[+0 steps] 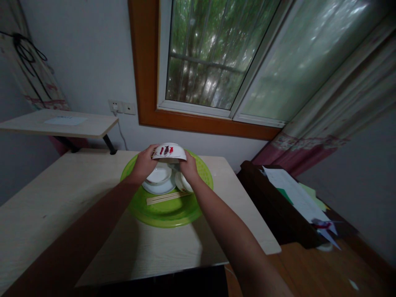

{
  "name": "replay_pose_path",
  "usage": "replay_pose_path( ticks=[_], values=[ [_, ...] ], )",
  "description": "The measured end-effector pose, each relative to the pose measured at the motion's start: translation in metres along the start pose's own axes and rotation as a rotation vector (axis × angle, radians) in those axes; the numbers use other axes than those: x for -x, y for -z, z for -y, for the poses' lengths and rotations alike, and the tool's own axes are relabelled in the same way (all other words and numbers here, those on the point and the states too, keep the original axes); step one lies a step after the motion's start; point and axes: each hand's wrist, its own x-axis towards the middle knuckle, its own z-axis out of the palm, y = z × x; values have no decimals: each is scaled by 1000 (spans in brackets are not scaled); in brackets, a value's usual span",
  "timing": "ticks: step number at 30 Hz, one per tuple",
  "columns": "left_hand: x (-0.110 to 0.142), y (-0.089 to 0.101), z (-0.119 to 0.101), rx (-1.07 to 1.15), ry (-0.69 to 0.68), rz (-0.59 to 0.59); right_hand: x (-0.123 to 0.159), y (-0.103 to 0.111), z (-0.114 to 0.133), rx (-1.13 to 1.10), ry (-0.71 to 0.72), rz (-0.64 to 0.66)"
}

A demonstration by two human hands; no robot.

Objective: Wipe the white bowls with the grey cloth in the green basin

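Note:
A white bowl (173,151) with red and dark fish marks is tipped upside down above the far part of a round green tray (167,219). My left hand (145,163) grips its left side, and my right hand (188,166) grips its right side. Below it on the tray, another white bowl (159,174) sits on a white plate (159,188). Beside my right wrist lies a tilted white bowl (182,182), partly hidden by that wrist. In front of these dishes, several light wooden chopsticks (167,198) lie side by side.
The tray rests on a pale wooden table (173,251). A raised shelf (62,123) with a paper sheet stands at the back left, near a wall socket (115,106). To the right, a dark cabinet (262,202) carries papers (293,194). Behind is a window (210,62).

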Motion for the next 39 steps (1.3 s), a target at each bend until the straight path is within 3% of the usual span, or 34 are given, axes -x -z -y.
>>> replay_pose_path(
  ticks=[3, 8, 16, 24, 28, 33, 39],
  values=[
    [0, -1, 3, -25, 30, 61, 0, -2, 4, -7, -1, 16],
    [1, -1, 6, -66, 40, 53, 0, -2, 6, 68, 17, 29],
    [4, -1, 6, -232, 34, 72, 6, 7, 19, 300, 224, 68],
    [5, 2, 2, -322, 19, 110, 13, 0, 33, 429, 446, 155],
    [5, 1, 1, -318, 36, 115, 11, 2, 33, 347, 392, 140],
    [5, 5, 2, -247, 7, 38, 4, 5, 23, 243, 224, 65],
    [4, 8, 2, -125, -48, -1, 0, 4, 8, 154, 107, 118]
  ],
)
